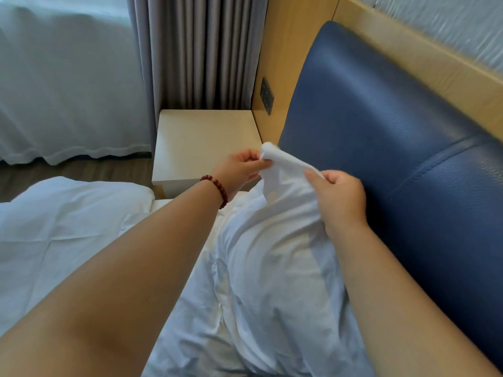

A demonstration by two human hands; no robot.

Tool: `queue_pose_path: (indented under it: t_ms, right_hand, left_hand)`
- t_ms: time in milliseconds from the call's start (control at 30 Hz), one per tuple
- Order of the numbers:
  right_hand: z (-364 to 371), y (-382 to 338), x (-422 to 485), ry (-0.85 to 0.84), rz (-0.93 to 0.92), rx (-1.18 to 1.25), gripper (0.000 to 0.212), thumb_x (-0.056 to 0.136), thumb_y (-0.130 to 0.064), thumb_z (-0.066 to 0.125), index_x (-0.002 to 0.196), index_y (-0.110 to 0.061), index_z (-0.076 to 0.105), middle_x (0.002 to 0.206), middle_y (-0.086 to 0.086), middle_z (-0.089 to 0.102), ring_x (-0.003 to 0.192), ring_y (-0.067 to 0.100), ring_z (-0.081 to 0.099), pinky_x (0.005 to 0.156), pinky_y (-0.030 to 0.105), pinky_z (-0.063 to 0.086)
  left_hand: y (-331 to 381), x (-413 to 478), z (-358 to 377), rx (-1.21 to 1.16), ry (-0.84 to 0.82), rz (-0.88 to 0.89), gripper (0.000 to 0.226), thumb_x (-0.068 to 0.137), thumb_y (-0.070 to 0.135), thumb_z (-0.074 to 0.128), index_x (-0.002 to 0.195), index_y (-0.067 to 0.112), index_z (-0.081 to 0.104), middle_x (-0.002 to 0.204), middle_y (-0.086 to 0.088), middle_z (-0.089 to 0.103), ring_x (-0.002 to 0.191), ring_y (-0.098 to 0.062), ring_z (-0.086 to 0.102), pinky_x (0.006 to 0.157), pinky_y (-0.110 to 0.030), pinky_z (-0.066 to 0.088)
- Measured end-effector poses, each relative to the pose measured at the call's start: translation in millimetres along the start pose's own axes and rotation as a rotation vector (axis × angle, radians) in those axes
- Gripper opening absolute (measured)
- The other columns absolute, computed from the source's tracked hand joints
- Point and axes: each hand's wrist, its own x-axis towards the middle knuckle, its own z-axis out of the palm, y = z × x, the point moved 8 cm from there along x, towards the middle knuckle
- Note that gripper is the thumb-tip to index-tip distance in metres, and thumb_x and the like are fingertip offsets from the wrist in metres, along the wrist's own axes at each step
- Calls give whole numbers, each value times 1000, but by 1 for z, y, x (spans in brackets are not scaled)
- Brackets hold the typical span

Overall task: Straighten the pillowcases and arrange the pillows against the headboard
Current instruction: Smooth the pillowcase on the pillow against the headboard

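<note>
- The pillow [272, 281] is seen lying lengthwise along the foot of the blue padded headboard [394, 131], its long right edge touching the padding.
- The far corner of the white pillowcase [288, 172] is drawn up into a peak above the pillow, just in front of the headboard's left edge.
- The tip of that corner is pinched by the left hand [239, 167], fingers curled and thumb closed on the cloth.
- The upper edge of the cloth just behind the corner is gripped by the right hand [337, 197], thumb on top and fingers folded under; the two hands are held near each other with a short span of cloth between them.
- A red bead bracelet [217, 189] is worn on the left wrist.
- A pale nightstand [204, 137] is set beyond the hands, against the wooden wall panel [288, 50]; its near edge lies just behind the left hand.
- A dark switch plate [267, 96] is mounted on the panel above the nightstand.
- Left of the pillow, white bedding [68, 227] is spread, wrinkled, up to the mattress edge.
- Beyond that edge a strip of wooden floor [68, 172] is left open up to the grey curtain [198, 50] and the sheer white curtain [68, 77].
</note>
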Motion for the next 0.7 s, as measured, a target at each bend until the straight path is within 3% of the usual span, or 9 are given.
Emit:
queue_pose_path:
  t_ms: [100,200,233,333,400,467,533,600,700]
  right_hand:
    - [-14,-12,-9,194,-126,-8,26,88,-27,68,66,-18,57,59,-8,53,54,6,44,54,22,41]
    - [-21,-16,-26,351,-263,-25,7,90,-21,63,93,-15,65,93,1,63,85,16,54,84,36,48]
    - [-15,-26,-34,378,-385,-142,22,90,-21,62,110,-12,65,110,6,61,99,18,52,96,37,42]
    - [53,-45,-53,134,-783,-760,54,94,-31,51,146,-21,41,155,13,32,143,29,26,117,43,9]
    - [91,-14,-44,-132,-713,-1012,54,99,-41,38,151,-31,28,163,4,12,150,26,5,114,48,-17]
    - [96,26,-20,-234,-534,-1188,57,100,-50,26,154,-32,21,164,0,2,150,21,2,105,44,-33]
    - [92,39,-10,-207,-477,-1319,58,100,-52,21,154,-31,22,164,1,2,150,22,5,101,46,-37]
    - [102,28,-27,-170,-528,-1376,55,100,-49,22,152,-30,26,164,3,3,150,26,-1,97,53,-38]
    - [145,32,-83,-386,-717,-1354,59,98,-54,22,153,-34,17,164,4,-6,149,30,-15,100,59,-34]
  left_hand:
    - [6,5,-5,72,112,71,13,84,24,76,91,18,67,90,1,65,86,-14,59,93,-35,51]
    - [2,3,4,160,156,109,32,95,34,61,127,29,60,123,8,59,110,-8,54,89,-24,43]
    - [-6,2,6,142,150,107,39,99,37,54,137,32,51,135,10,51,120,-6,48,94,-24,38]
    - [-55,-5,14,188,106,149,44,103,42,38,147,42,34,152,14,37,136,-3,36,113,-28,29]
    - [-105,-10,16,361,78,102,44,101,55,32,145,51,30,156,10,34,143,-11,31,118,-39,25]
    - [-155,-23,-5,445,179,-102,52,100,61,22,150,47,23,161,11,23,147,-14,21,122,-43,15]
    - [-185,-39,-30,478,286,-184,54,104,49,21,155,31,18,164,5,13,150,-17,11,123,-41,6]
    - [-192,-53,-38,708,279,-134,52,106,41,17,156,29,9,165,6,2,151,-15,-4,122,-38,-7]
    - [-210,-66,-45,1044,253,-177,54,103,47,10,155,39,-2,162,14,-12,149,-15,-19,116,-45,-19]
